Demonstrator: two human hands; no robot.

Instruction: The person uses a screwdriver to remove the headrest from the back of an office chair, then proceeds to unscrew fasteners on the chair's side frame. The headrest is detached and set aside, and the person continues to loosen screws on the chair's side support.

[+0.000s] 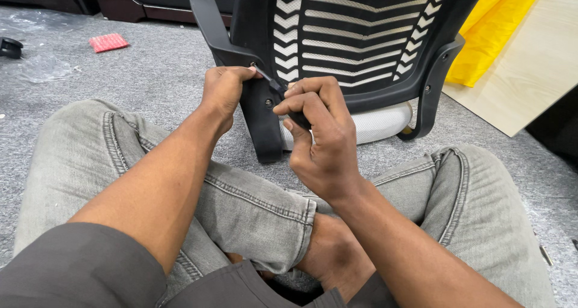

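The left hand (224,91) closes its grip on the black chair armrest bracket (260,112) edge; the right hand (316,133) grips a small black tool (276,85) against it. Bare grey carpet (150,73) lies open leftward.

Brightness: even, soft indoor light, fairly bright, with no harsh hotspots.
Shadows: faint and diffuse; a soft dark patch lies on the carpet (150,85) just below the grip of the right hand (319,133), under the chair back (355,37).
Glare: mild sheen on the knuckles and on the black plastic above the grip.
Sharpness: crisp around the grip of both hands; left hand (224,94) equally clear.
Edges: wide-angle stretch, legs bulging toward the lower corners.
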